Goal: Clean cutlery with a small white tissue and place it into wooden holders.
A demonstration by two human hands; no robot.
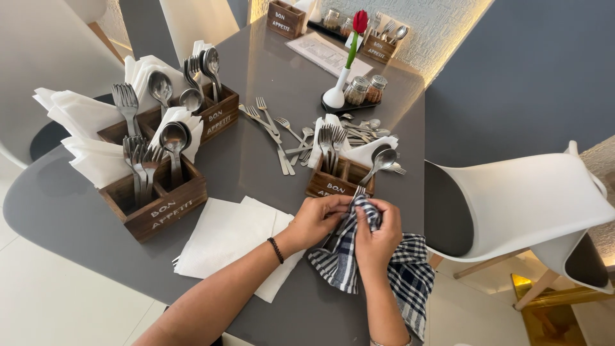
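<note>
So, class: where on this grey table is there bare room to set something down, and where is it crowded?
Bare grey table lies between the near-left wooden caddy and the loose forks, and along the curved left edge. It is crowded around the middle caddy, the white napkins and both hands' checked cloth.

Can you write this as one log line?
left hand: grips checked cloth | right hand: rubs cutlery piece in cloth | wooden caddy just beyond

My cloth is navy-and-white check, the surface dark grey, caddies brown wood, napkins white, rose red.
</note>
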